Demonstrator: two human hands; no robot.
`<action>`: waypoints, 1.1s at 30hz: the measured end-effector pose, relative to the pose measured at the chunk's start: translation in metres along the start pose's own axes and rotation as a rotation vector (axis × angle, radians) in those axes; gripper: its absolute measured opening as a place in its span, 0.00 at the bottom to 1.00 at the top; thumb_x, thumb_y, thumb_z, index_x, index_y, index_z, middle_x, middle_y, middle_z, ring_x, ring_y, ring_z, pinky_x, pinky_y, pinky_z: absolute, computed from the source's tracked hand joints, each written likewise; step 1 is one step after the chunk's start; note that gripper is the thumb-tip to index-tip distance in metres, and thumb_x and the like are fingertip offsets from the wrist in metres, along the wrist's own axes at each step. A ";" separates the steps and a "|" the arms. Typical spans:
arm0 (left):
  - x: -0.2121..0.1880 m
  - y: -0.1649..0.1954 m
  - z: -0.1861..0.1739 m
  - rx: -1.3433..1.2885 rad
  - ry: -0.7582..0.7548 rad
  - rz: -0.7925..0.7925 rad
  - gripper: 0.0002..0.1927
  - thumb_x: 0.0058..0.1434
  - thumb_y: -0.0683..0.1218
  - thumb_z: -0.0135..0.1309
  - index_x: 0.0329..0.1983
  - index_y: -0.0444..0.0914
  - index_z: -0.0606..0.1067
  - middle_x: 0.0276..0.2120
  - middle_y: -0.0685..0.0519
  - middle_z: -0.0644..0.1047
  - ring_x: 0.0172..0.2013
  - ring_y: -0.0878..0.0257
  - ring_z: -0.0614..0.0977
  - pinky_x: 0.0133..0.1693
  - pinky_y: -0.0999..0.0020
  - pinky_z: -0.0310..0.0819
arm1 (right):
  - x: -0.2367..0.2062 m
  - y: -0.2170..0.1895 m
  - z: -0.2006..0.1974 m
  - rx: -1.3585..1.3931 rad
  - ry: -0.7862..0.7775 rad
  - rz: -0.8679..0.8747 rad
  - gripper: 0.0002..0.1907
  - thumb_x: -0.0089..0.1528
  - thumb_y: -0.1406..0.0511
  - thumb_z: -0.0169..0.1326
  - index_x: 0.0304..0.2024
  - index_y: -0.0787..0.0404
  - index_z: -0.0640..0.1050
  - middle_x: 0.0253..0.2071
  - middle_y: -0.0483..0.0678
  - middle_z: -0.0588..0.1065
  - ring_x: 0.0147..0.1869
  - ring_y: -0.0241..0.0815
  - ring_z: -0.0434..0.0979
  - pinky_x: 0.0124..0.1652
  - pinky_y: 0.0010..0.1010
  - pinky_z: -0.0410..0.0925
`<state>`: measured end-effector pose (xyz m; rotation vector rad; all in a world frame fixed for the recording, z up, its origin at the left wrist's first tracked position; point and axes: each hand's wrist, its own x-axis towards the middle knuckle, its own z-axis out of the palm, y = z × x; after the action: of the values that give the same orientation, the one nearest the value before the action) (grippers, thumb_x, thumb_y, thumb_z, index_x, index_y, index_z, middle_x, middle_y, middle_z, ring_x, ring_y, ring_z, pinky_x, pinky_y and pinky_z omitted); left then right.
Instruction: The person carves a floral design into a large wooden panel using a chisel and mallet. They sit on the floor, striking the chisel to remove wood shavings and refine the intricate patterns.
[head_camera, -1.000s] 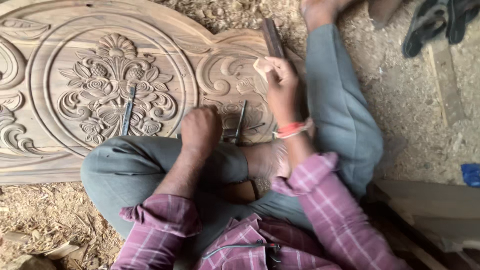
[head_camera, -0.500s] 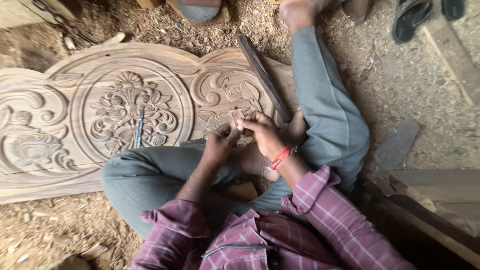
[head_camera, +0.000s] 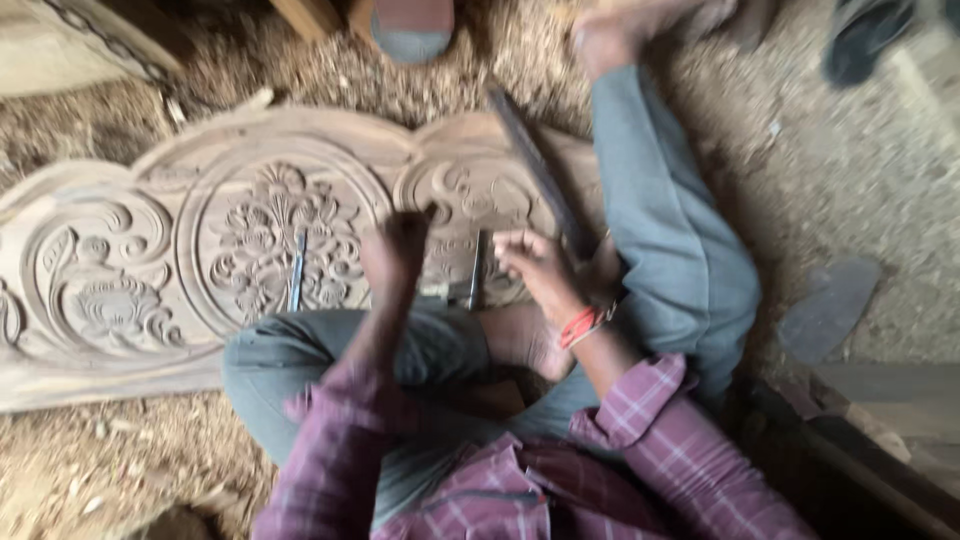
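Carved panel (head_camera: 150, 260): lies flat on the sawdust floor (head_camera: 850, 200), against the person's crossed legs. Left hand (head_camera: 395, 250): over the panel's carving, blurred; grip cannot be told. Right hand (head_camera: 535, 265): fingers loosely curled beside a small chisel (head_camera: 476, 268); hold uncertain. Second chisel (head_camera: 296, 270): resting on the floral medallion. Long dark tool (head_camera: 535, 170): lying across the panel's right end.

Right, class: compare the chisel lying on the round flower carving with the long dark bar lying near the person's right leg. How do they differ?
The chisel is short and thin; the bar is longer and wider. The chisel looks pale and metallic; the bar is dark. The chisel lies nearly straight up the picture on the round flower carving, left of the left hand; the bar slants across the panel's right end, beyond the right hand. Both rest on the panel, in neither hand.
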<state>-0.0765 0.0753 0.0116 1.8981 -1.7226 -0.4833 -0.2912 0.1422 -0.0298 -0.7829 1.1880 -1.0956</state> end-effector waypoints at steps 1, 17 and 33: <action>0.013 -0.003 0.003 0.124 -0.060 -0.074 0.19 0.64 0.61 0.61 0.36 0.41 0.84 0.30 0.42 0.81 0.31 0.44 0.82 0.31 0.53 0.75 | 0.001 -0.001 0.001 -0.002 0.012 -0.003 0.12 0.65 0.68 0.58 0.50 0.65 0.81 0.36 0.41 0.78 0.36 0.28 0.73 0.37 0.21 0.68; 0.096 -0.024 0.117 0.299 0.030 0.508 0.04 0.66 0.40 0.54 0.44 0.38 0.75 0.42 0.49 0.78 0.41 0.55 0.82 0.36 0.63 0.79 | -0.028 -0.051 0.062 -0.342 -0.195 -0.110 0.09 0.66 0.67 0.58 0.46 0.66 0.80 0.43 0.45 0.82 0.47 0.30 0.81 0.47 0.23 0.73; 0.103 -0.007 0.130 0.331 -0.169 0.606 0.06 0.72 0.44 0.47 0.42 0.36 0.72 0.43 0.45 0.74 0.37 0.52 0.80 0.32 0.60 0.78 | -0.036 -0.059 0.054 -0.372 -0.152 -0.126 0.09 0.65 0.67 0.58 0.45 0.66 0.81 0.38 0.47 0.80 0.42 0.32 0.79 0.43 0.26 0.72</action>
<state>-0.1347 -0.0444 -0.0877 1.4412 -2.4831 -0.1281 -0.2530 0.1537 0.0484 -1.2202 1.2412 -0.9082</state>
